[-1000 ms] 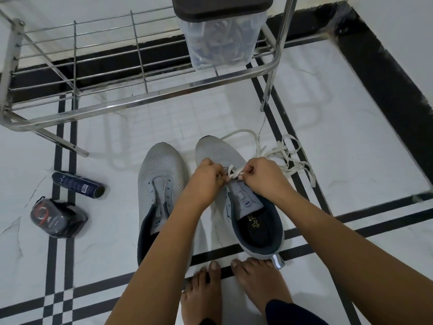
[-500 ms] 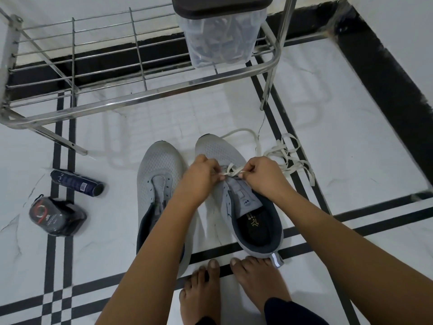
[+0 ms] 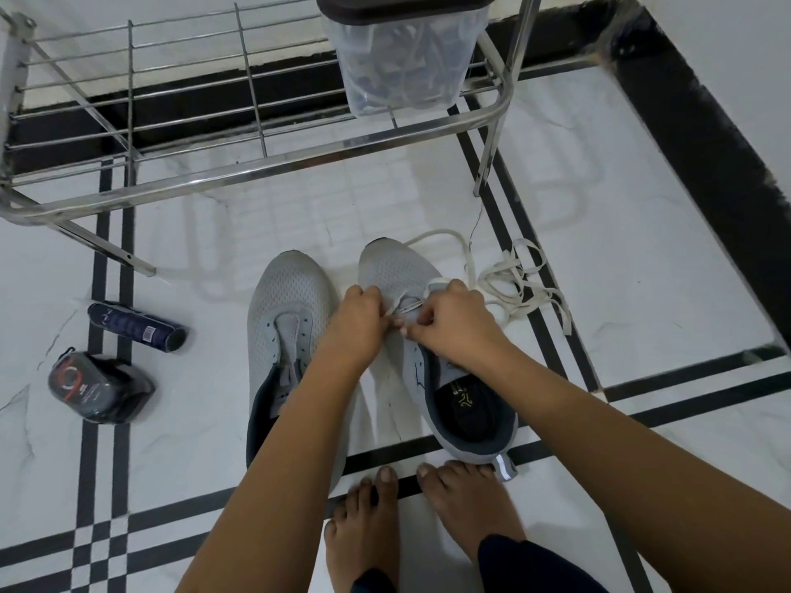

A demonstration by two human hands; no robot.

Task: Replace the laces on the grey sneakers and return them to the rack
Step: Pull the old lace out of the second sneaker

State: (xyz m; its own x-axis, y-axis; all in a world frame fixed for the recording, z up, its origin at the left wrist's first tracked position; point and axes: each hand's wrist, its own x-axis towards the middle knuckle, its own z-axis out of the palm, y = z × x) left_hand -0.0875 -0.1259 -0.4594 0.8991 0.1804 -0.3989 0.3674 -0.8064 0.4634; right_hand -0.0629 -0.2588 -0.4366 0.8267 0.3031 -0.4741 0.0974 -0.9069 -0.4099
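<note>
Pinching the white lace at the right-side grey sneaker's eyelets with left hand and right hand, knuckles now closer together than a second ago.

Open floor lies to the right beyond the loose lace pile, while the rack rail and its container bar the way ahead, and a can and pouch crowd the left.
</note>
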